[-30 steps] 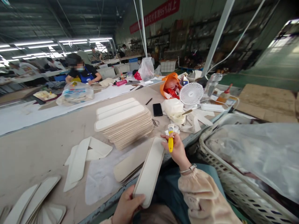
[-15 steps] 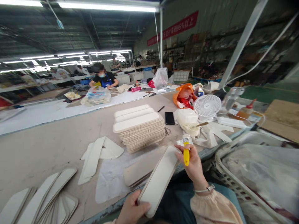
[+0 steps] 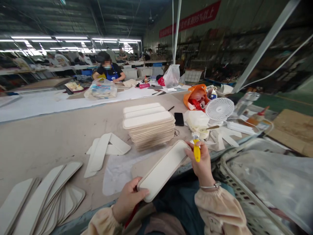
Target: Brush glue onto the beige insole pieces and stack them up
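Observation:
My left hand (image 3: pixel 127 199) grips the near end of a long cream padded panel (image 3: pixel 164 168), held tilted above my lap at the table's front edge. My right hand (image 3: pixel 201 160) is closed round a yellow-handled tool (image 3: pixel 196 150) and also touches the panel's far end. Just behind the panel stands a tall stack of like panels (image 3: pixel 149 129). Flat cream cut pieces (image 3: pixel 105 150) lie on the table to the left of it.
A fan of panels (image 3: pixel 44 199) lies at the near left. A black phone (image 3: pixel 179 118), a white desk fan (image 3: pixel 219 109), an orange bag (image 3: pixel 195 96) and a glue pot sit at the right. A white basket (image 3: pixel 244 182) lined with plastic stands at my right. Other people work at far tables.
The panel has swung lower and more level, its near end moving left with my left hand. My right hand stays on its far end with the yellow tool. The view has shifted.

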### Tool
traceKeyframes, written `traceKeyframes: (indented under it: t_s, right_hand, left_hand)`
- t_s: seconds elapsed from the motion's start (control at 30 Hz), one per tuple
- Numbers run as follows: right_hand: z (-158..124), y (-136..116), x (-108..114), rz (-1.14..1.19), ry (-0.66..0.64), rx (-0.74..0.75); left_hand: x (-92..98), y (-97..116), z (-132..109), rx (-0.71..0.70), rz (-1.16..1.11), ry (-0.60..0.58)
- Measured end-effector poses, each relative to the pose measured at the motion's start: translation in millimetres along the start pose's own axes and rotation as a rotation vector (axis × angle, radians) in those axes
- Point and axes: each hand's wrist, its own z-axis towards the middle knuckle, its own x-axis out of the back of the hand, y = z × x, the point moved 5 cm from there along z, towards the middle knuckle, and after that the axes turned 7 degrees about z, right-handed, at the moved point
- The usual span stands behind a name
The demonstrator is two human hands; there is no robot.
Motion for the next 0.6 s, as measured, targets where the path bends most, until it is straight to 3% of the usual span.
traceKeyframes:
  t_s: [0.23,0.6]
  right_hand:
    - [3,-6,-7,-0.047,0.0,0.048]
    - [10,-15,-25,-0.052,-0.005,0.105]
  left_hand:
    - [6.3,9,-1,-0.021,-0.007,-0.019]
    - [25.8,40,-5,-0.077,-0.032,0.014]
